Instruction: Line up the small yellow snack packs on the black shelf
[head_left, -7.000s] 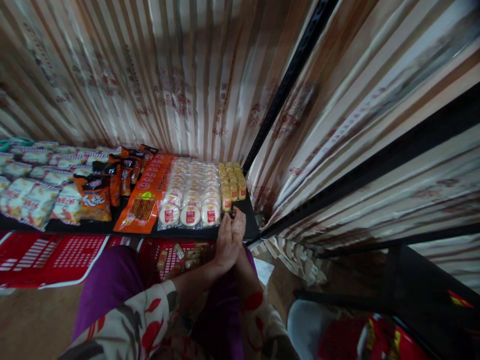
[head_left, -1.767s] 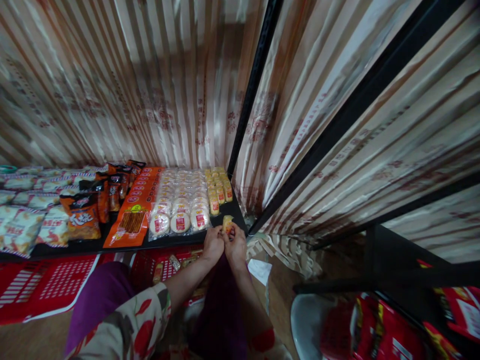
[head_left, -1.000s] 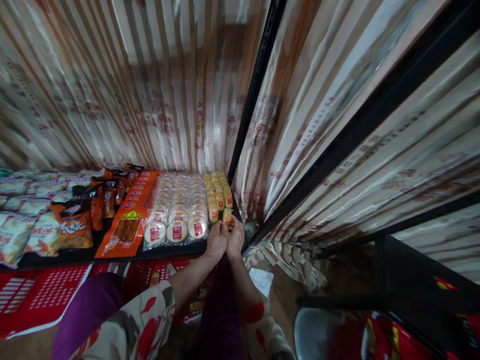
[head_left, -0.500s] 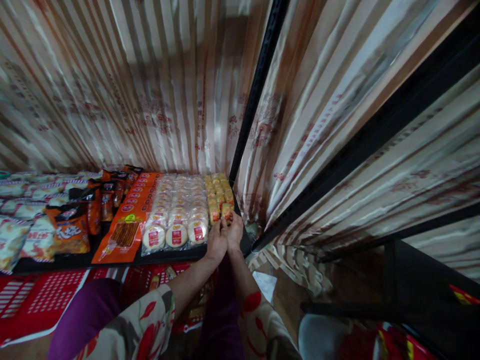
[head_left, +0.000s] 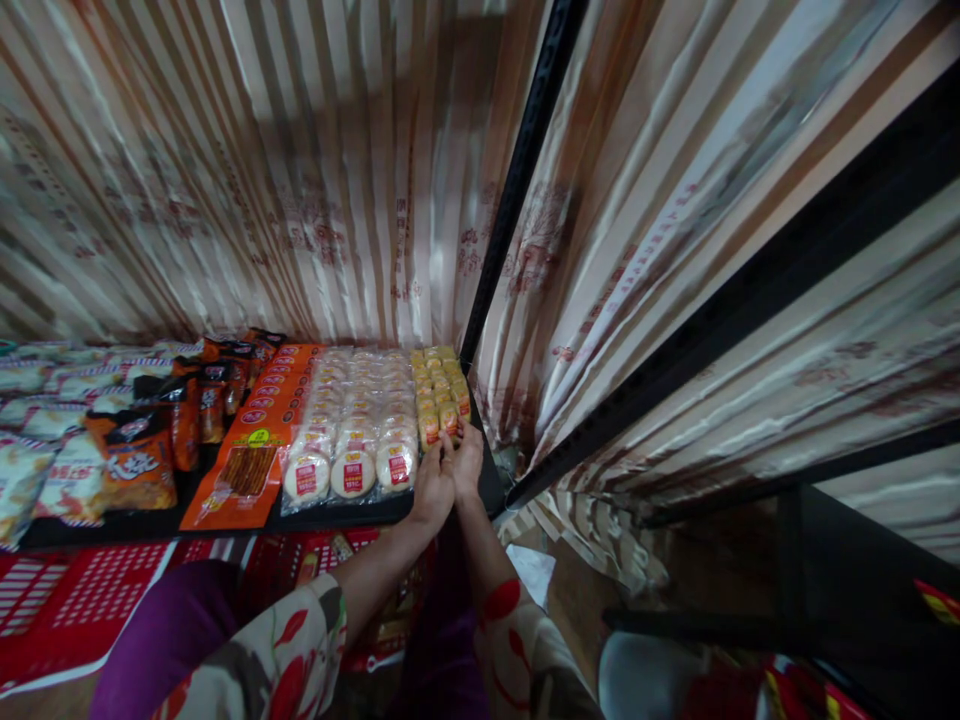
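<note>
Both my hands rest side by side at the right front corner of a low black shelf (head_left: pixel 150 520). My left hand (head_left: pixel 430 482) and my right hand (head_left: pixel 468 465) have their fingertips together on the nearest small yellow snack pack (head_left: pixel 448 420), at the front of a row of such packs. Whether they still grip the pack I cannot tell. Rows of round white cakes in clear wrappers (head_left: pixel 352 425) lie just left of the yellow packs.
Orange flat packets (head_left: pixel 259 440), dark orange snack bags (head_left: pixel 131 460) and pale bags (head_left: pixel 45 470) fill the shelf to the left. A red plastic crate (head_left: pixel 90 595) sits below. Striped curtains hang behind and to the right, with a black post (head_left: pixel 517 180) at the corner.
A small yellow pack held up in both hands has been brought forward and set down at the front of the yellow row. My hands moved onto the shelf with it.
</note>
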